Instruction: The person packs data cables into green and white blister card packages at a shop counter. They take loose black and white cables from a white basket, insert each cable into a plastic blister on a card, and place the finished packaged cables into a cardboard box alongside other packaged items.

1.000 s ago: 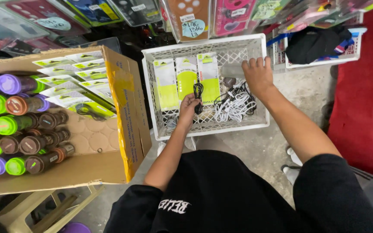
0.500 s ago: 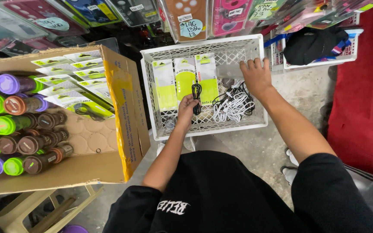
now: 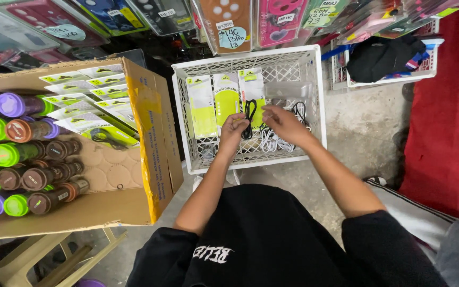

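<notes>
Bright, even light — sharp, edges warped

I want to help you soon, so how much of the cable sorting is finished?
Three yellow-and-white packets already stand side by side in the white crate. In hand: the left hand pinches a black cable, with the right hand beside it. Left over: a loose heap of white cables lies on the crate floor, and more flat packets sit in the cardboard box.

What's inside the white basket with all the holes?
The white crate holds three yellow-and-white packets standing in a row, a heap of white cables, and a black cable between the left hand and right hand. The hands cover what lies beneath them.
</notes>
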